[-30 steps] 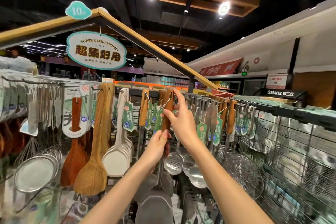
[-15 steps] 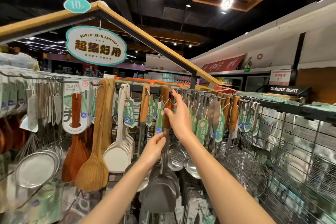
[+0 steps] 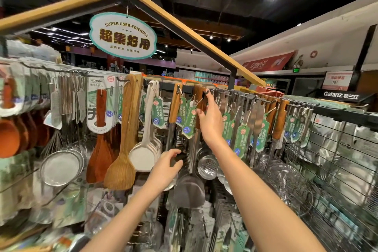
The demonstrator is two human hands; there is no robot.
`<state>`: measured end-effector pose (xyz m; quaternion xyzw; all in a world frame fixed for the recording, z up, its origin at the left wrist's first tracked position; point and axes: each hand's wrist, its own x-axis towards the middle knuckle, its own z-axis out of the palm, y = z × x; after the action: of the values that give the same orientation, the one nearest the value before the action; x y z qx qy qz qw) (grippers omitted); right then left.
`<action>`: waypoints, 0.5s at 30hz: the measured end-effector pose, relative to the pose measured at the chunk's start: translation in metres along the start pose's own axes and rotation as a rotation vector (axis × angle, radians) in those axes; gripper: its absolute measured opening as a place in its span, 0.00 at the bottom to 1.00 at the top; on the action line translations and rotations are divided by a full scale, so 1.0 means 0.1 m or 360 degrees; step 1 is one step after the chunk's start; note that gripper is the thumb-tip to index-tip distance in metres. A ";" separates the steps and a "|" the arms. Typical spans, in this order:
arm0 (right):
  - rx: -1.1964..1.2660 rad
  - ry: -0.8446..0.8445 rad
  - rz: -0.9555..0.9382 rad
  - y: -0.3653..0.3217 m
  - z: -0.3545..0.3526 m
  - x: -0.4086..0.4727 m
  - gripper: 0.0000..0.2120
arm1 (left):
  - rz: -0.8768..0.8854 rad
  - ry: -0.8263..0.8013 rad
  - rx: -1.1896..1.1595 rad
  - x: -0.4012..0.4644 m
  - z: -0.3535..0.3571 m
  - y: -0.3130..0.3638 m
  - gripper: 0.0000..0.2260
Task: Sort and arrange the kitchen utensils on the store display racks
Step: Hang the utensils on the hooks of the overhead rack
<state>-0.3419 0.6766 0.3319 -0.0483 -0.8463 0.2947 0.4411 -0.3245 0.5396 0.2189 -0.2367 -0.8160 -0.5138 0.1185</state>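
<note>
Metal spatula now hangs lower in view than half second ago, its wooden handle up at rack hook. Right hand has slid up handle; fingers reach hook, thumb presses handle, grasp looks light. Left hand has dropped from shaft; its fingers curl near dark part beside shaft, hold unclear. Judgement: hanging step nearly done, spatula sits among similar tagged utensils; release probably next.
</note>
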 end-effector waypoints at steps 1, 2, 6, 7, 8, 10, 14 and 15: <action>-0.0017 -0.0022 -0.0001 0.01 0.00 -0.02 0.33 | 0.0000 -0.0002 0.0025 -0.03 -0.01 -0.03 0.17; -0.0042 -0.0056 -0.0017 0.02 0.00 -0.05 0.36 | 0.0004 0.0000 0.0041 -0.05 -0.03 -0.06 0.17; -0.0242 -0.0197 -0.0095 0.16 -0.01 -0.24 0.42 | 0.0010 0.0019 0.0117 -0.17 -0.10 -0.17 0.17; -0.0270 -0.0230 -0.0092 0.20 -0.01 -0.30 0.42 | 0.0014 0.0026 0.0142 -0.21 -0.11 -0.20 0.17; -0.0282 -0.0263 -0.0088 0.24 -0.01 -0.36 0.41 | 0.0016 0.0035 0.0167 -0.25 -0.13 -0.23 0.17; -0.0315 -0.0333 -0.0081 0.34 -0.02 -0.50 0.38 | 0.0002 0.0041 0.0214 -0.35 -0.17 -0.29 0.18; -0.0376 -0.0513 -0.0104 0.56 -0.04 -0.88 0.33 | -0.0026 0.0024 0.0369 -0.57 -0.25 -0.47 0.20; -0.0369 -0.0561 -0.0120 0.60 -0.05 -1.00 0.32 | -0.0035 0.0017 0.0409 -0.63 -0.27 -0.52 0.21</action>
<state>-0.2885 0.6943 0.2297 -0.0146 -0.9399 0.1826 0.2883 -0.2983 0.4800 0.1623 -0.2078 -0.8771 -0.4076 0.1464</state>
